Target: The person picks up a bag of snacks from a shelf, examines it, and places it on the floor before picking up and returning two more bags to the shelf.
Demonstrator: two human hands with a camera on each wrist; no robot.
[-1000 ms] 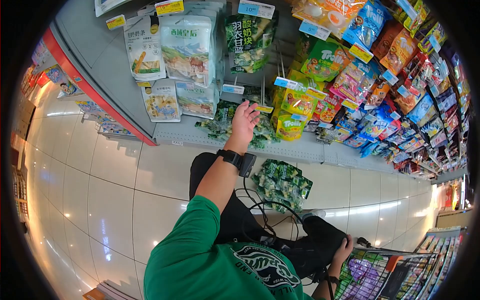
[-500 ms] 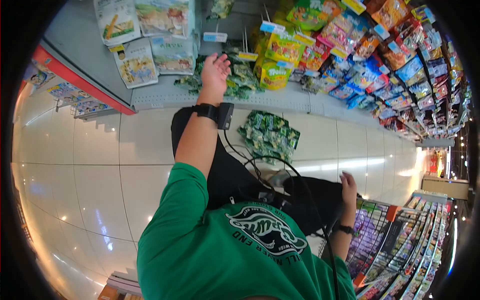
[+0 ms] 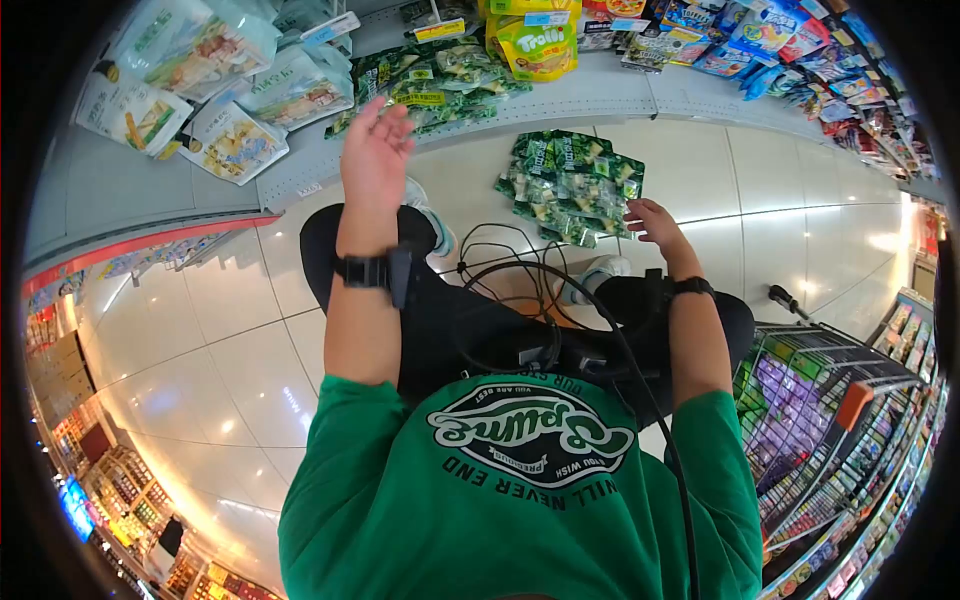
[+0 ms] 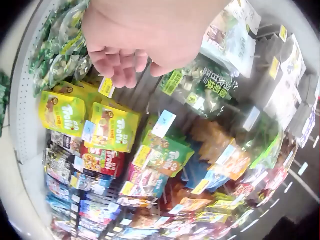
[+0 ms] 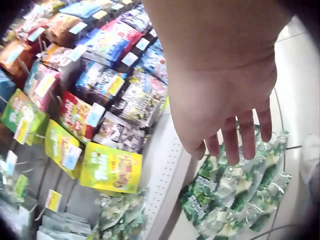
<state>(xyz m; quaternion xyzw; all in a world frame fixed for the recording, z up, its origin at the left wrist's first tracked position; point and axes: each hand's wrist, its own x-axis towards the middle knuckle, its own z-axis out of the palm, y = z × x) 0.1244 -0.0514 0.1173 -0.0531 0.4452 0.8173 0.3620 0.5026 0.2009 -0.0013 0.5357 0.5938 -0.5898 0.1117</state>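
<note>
- Head view: the right grip [image 3: 660,230] has moved from beside the knee to the edge of the green packets on the floor [image 3: 572,185]; the left grip [image 3: 376,150] is now in front of the green packets on the shelf [image 3: 430,80], lower in view than before.
- Both grips are released, fingers loosely bent, holding nothing. Whether the right fingertips touch the floor packets, I cannot tell.
- Two grips, two shoes [image 3: 432,215], one cart [image 3: 820,400] well right of the right grip; both green piles overlap too much to count.
- Left wrist view: the left grip is empty, its upper part cut off. One green packet hangs [image 4: 197,85] near it; two yellow pouches [image 4: 62,112] face out on its other side. The floor pile barely shows at the edge.
- Right wrist view: the right grip, fingers extended, partly hides the floor packets beyond its fingertips. One shoe is cut off, blurred.
</note>
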